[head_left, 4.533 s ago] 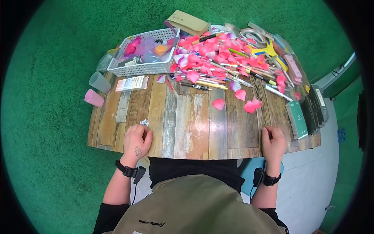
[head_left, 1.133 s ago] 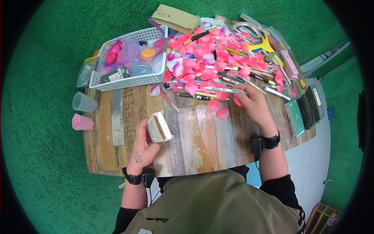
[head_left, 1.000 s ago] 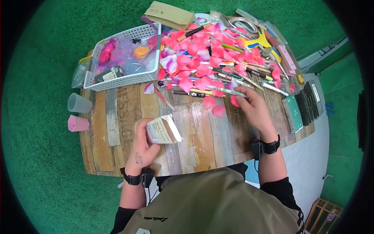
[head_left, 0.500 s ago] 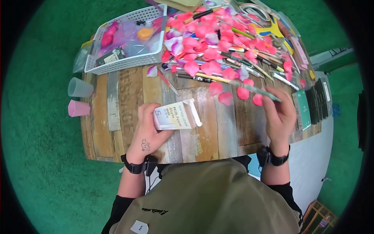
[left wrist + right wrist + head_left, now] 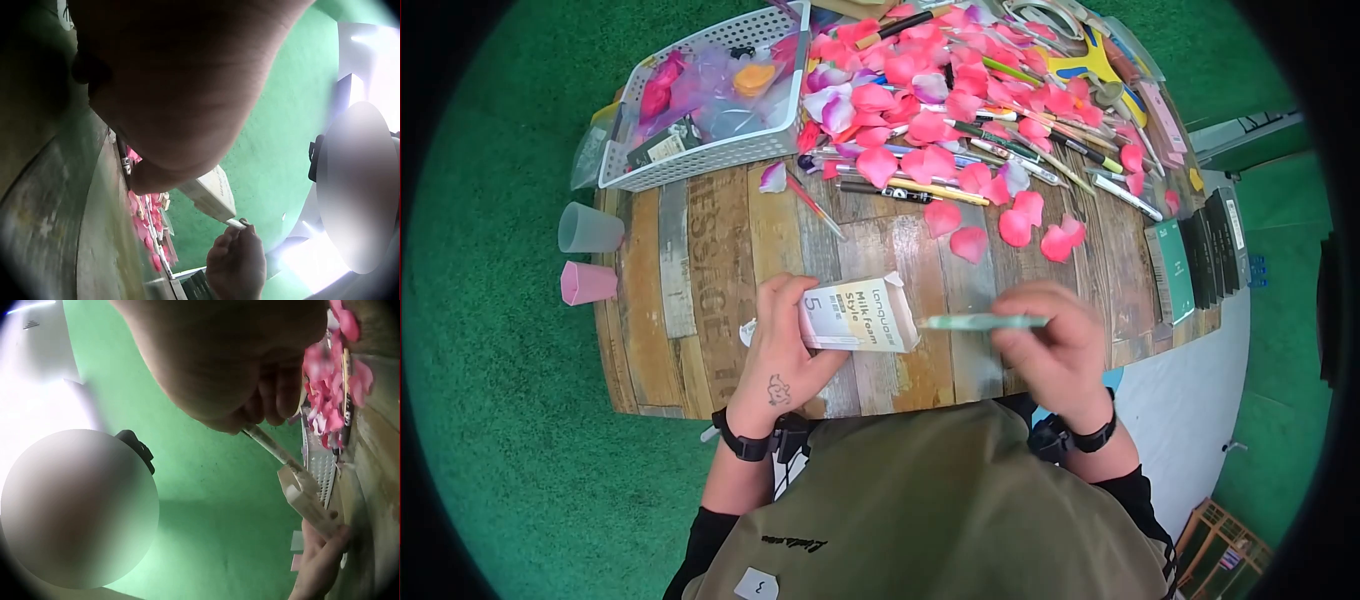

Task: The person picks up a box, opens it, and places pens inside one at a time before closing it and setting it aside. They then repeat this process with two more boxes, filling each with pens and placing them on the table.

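Note:
In the head view my left hand (image 5: pixel 775 345) grips a small white carton (image 5: pixel 855 315) printed "Milk foam Style", its flap end turned to the right. My right hand (image 5: pixel 1060 350) pinches a slim pale green pen (image 5: pixel 980 322) and points it leftward. The pen's far end is right at the carton's flap end in the head view. The right wrist view also has the pen (image 5: pixel 272 445) reaching to the raised flaps of the carton (image 5: pixel 309 506). From the left wrist, the palm hides much of the carton (image 5: pixel 215 194).
Pink petals (image 5: pixel 925 125) lie heaped with several pens across the back. A white basket (image 5: pixel 700 170) of bagged things stands at back left. Two cups, clear (image 5: pixel 590 228) and pink (image 5: pixel 588 283), stand on the left. Green (image 5: pixel 1170 272) and black boxes (image 5: pixel 1215 245) stand on the right.
The carton, earlier lying near the basket, has come up into my left hand. My right hand has taken the pale green pen from the pile and brought it left to the carton.

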Action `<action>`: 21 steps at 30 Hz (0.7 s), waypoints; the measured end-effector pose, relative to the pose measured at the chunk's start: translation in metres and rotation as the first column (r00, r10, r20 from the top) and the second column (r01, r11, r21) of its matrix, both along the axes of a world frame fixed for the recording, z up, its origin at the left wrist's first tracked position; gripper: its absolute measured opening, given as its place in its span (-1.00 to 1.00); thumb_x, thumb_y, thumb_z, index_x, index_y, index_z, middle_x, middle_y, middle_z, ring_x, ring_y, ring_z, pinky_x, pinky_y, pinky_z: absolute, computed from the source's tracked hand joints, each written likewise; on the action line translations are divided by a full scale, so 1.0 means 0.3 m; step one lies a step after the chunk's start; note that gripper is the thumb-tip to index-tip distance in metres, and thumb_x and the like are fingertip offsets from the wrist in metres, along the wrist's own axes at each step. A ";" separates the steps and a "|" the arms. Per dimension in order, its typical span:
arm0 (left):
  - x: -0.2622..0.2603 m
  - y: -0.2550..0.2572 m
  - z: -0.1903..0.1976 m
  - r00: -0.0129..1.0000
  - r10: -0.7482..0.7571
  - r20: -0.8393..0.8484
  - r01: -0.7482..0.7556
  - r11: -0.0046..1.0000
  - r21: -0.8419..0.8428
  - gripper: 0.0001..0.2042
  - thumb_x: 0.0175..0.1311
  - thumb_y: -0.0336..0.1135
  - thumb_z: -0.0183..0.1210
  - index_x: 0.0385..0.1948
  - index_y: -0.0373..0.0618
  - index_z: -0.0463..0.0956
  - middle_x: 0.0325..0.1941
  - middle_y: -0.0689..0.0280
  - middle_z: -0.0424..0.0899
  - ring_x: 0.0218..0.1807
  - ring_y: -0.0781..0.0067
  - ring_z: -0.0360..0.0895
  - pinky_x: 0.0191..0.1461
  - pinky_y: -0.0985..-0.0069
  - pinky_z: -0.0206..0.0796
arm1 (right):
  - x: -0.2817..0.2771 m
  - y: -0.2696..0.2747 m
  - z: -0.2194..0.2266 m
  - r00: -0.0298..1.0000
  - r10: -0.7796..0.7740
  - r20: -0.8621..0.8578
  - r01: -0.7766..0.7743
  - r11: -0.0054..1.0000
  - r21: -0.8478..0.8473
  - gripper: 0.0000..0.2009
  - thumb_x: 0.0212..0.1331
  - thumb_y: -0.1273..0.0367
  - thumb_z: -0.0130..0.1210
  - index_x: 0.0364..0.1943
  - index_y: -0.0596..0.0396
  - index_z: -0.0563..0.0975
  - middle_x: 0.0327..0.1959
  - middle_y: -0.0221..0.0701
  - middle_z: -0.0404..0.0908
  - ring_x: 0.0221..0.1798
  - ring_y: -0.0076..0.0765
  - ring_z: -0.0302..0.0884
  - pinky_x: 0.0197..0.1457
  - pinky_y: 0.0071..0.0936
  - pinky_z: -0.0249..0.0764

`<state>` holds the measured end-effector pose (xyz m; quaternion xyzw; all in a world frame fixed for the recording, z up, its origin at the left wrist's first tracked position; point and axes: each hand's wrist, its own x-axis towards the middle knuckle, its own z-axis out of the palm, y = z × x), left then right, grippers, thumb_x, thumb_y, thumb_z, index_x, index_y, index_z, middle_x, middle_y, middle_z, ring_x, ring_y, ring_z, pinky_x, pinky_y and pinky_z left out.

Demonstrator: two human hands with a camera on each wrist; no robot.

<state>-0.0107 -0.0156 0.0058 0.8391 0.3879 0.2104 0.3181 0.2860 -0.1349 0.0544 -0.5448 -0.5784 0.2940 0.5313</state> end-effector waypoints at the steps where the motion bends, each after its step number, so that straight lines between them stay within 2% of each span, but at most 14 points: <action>1: 0.004 0.000 -0.006 1.000 -0.011 0.006 0.011 1.000 0.008 -0.25 0.03 -0.47 0.45 0.33 -0.16 0.27 0.23 -0.05 0.34 0.25 -0.18 0.44 0.31 0.13 0.42 | -0.009 0.009 0.014 0.993 0.055 0.105 -0.061 0.996 0.058 -0.79 0.20 0.53 0.38 -0.08 0.21 0.71 -0.17 -0.22 0.75 -0.19 -0.24 0.73 -0.10 -0.41 0.61; 4: 0.006 0.000 -0.007 0.999 -0.015 0.031 0.015 1.000 0.006 -0.24 0.03 -0.48 0.44 0.33 -0.15 0.26 0.24 -0.05 0.34 0.24 -0.18 0.45 0.30 0.12 0.42 | -0.038 0.007 0.039 0.989 0.065 0.135 -0.071 0.997 0.043 -0.79 0.17 0.51 0.41 -0.11 0.19 0.72 -0.21 -0.18 0.76 -0.19 -0.13 0.75 -0.11 -0.32 0.63; 5: 0.002 0.000 -0.005 0.999 -0.011 0.040 0.011 1.000 0.001 -0.24 0.02 -0.49 0.44 0.33 -0.15 0.26 0.23 -0.05 0.34 0.24 -0.19 0.45 0.30 0.12 0.42 | -0.023 0.004 0.049 0.985 0.026 0.173 -0.039 0.997 0.072 -0.79 0.17 0.49 0.41 -0.11 0.19 0.70 -0.19 -0.18 0.76 -0.21 -0.14 0.75 -0.13 -0.31 0.64; 8: -0.015 0.003 -0.008 0.999 0.026 0.028 -0.027 1.000 0.008 -0.24 0.01 -0.49 0.44 0.33 -0.16 0.26 0.23 -0.05 0.34 0.24 -0.19 0.45 0.31 0.12 0.42 | -0.004 -0.023 0.054 0.988 -0.147 0.045 0.133 0.965 0.228 -0.78 0.18 0.48 0.40 -0.10 0.19 0.68 -0.20 -0.18 0.75 -0.23 -0.14 0.74 -0.14 -0.31 0.65; 11: -0.023 0.009 -0.008 0.999 0.030 0.015 -0.031 0.999 0.029 -0.23 -0.01 -0.49 0.45 0.32 -0.16 0.26 0.23 -0.05 0.34 0.24 -0.19 0.46 0.31 0.11 0.42 | -0.025 -0.035 0.080 0.989 -0.128 -0.079 0.149 0.909 0.390 -0.78 0.21 0.46 0.37 -0.09 0.20 0.65 -0.21 -0.19 0.74 -0.23 -0.16 0.73 -0.13 -0.29 0.65; 14: -0.032 0.002 -0.009 0.999 0.024 0.022 -0.025 0.999 0.041 -0.22 -0.02 -0.48 0.46 0.32 -0.15 0.27 0.22 -0.05 0.34 0.22 -0.18 0.47 0.30 0.11 0.43 | -0.044 -0.029 0.103 0.999 -0.036 0.028 0.027 0.960 0.279 -0.76 0.21 0.45 0.38 -0.07 0.20 0.65 -0.22 -0.20 0.74 -0.23 -0.18 0.73 -0.13 -0.30 0.64; 15: -0.034 0.002 -0.008 0.999 0.011 0.042 -0.012 0.999 0.036 -0.22 -0.03 -0.48 0.46 0.32 -0.14 0.27 0.22 -0.05 0.34 0.22 -0.18 0.46 0.30 0.11 0.43 | -0.043 -0.032 0.103 0.995 -0.046 0.088 0.025 0.975 0.221 -0.77 0.19 0.47 0.38 -0.09 0.21 0.66 -0.23 -0.21 0.74 -0.23 -0.19 0.73 -0.15 -0.32 0.63; 18: -0.037 -0.016 -0.013 0.995 -0.020 0.098 0.019 1.000 0.009 -0.21 -0.05 -0.48 0.47 0.32 -0.14 0.28 0.22 -0.05 0.34 0.23 -0.17 0.46 0.31 0.14 0.41 | -0.044 -0.017 0.073 0.995 -0.020 0.096 0.010 0.995 0.100 -0.78 0.17 0.49 0.38 -0.10 0.21 0.69 -0.22 -0.21 0.74 -0.22 -0.21 0.74 -0.18 -0.36 0.62; 21: -0.034 -0.035 -0.018 0.991 -0.029 0.130 0.035 0.998 -0.046 -0.19 -0.09 -0.48 0.50 0.31 -0.14 0.28 0.23 -0.04 0.34 0.25 -0.13 0.45 0.33 0.16 0.38 | -0.137 0.063 0.079 0.973 0.143 0.182 -0.152 0.988 0.034 -0.74 0.15 0.46 0.44 -0.07 0.18 0.71 -0.25 -0.25 0.74 -0.27 -0.22 0.72 -0.21 -0.39 0.61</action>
